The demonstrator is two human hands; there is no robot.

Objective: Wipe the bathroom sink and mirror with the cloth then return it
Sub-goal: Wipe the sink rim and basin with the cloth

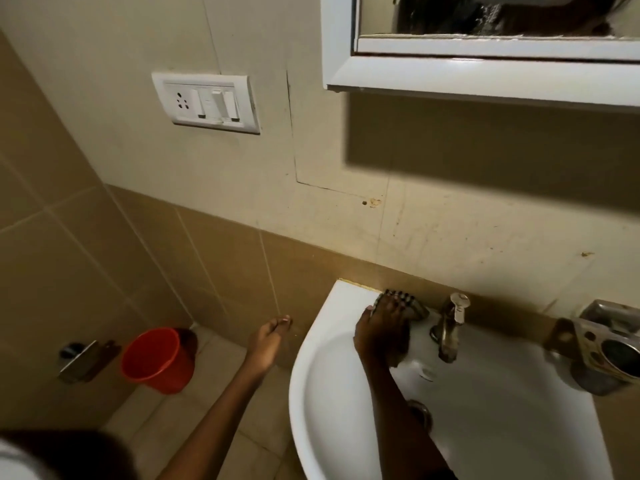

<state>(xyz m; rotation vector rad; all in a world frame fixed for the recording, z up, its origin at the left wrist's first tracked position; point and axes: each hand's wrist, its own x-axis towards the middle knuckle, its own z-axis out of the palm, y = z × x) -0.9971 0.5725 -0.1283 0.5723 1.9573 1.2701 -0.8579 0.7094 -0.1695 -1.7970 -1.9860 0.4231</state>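
The right hand (381, 332) is pressing a checked cloth (403, 303) flat against the back ledge of the white sink (332, 393), at its left rear corner, with the fingers (389, 306) spread over the fabric and curling down on it, so that the cloth is showing only past the fingertips and along the side toward the tap (450, 327); the cloth is lying just beside the tap's base and is touching the ledge close to the tiled wall; the right forearm is reaching across the basin from the lower edge of the view, passing over the drain (420, 410); the left hand (266, 344) is hanging in the air to the left of the sink, palm down, with its fingers extended and loosely together, gripping nothing and touching nothing that can be made out; below and to the left of that hand an orange bucket (156, 362) is standing on the tiled floor in the corner, and a metal fitting (83, 358) is jutting from the wall tiles just beside it; on the right of the sink's rear edge a worn metal holder (606, 351) is sitting against the wall, well apart from the cloth; above the sink the lower edge of the white-framed mirror (485, 15) is showing at the top of the view, its glass reflecting only dark, unclear shapes; a white switch panel (207, 102) is sitting on the wall to the left of the mirror.
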